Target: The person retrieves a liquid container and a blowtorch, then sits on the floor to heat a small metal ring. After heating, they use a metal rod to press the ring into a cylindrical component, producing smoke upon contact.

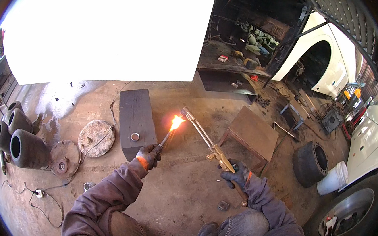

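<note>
My left hand (149,155), in a dark glove, is closed around a thin dark stick (166,138) with a burning end. A bright orange flame (177,122) flares at its tip. My right hand (237,174), also gloved, grips the brass handle of a cutting torch (203,134). The long tubes of the torch point up and left, and its angled head lies just above and right of the flame. Whether gas burns at the torch head cannot be made out. Behind my left hand is a long dark block (135,109) bearing a small round metal piece (135,137).
A low rusty metal table (254,132) stands right of the torch. Round discs (96,138) and dark cylinders (29,149) sit at left. At right are a brake drum (310,163), a white bucket (333,179) and a large wheel (350,210). A white panel (107,27) hangs ahead.
</note>
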### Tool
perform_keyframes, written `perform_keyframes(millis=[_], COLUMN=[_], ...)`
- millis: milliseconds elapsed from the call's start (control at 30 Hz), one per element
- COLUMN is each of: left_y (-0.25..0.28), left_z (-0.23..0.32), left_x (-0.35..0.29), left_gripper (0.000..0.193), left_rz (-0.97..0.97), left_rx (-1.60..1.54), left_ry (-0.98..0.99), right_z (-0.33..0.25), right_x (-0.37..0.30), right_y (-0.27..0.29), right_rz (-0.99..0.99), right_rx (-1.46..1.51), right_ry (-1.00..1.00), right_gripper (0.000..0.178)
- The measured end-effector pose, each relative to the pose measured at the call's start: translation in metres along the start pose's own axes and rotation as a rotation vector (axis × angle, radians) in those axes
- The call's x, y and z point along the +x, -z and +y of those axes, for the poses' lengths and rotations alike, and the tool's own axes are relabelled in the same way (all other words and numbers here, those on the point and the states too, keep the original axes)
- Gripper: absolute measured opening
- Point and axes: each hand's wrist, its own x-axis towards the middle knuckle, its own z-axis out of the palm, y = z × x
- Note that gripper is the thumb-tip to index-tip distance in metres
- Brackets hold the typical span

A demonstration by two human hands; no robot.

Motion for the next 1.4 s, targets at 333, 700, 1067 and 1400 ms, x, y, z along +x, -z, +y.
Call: perform_keyframes(millis=[333, 700, 1067, 1400], left_y=[-0.001, 0.022, 0.027, 0.040], left_z=[-0.003, -0.096, -0.255, -0.269], left_x=[0.003, 0.028, 0.018, 0.015], left_gripper=[0.033, 0.016, 0.035, 0.034], left_rz=[0.012, 0.178, 0.289, 0.335], left_rx=[0.008, 0.552, 0.807, 0.854], left_ry=[-0.014, -0.646, -0.494, -0.432], right_z=[-0.001, -0.007, 0.025, 0.037], right_x=[-0.004, -0.009, -0.006, 0.010], right_y=[-0.001, -0.006, 0.016, 0.015], right_rz=[0.034, 0.141, 0.205, 0.214], right_rx=[-0.003, -0.021, 0.054, 0.103], right_ry=[-0.008, -0.026, -0.081, -0.122], right_gripper=[0.037, 0.032, 0.033, 0.034])
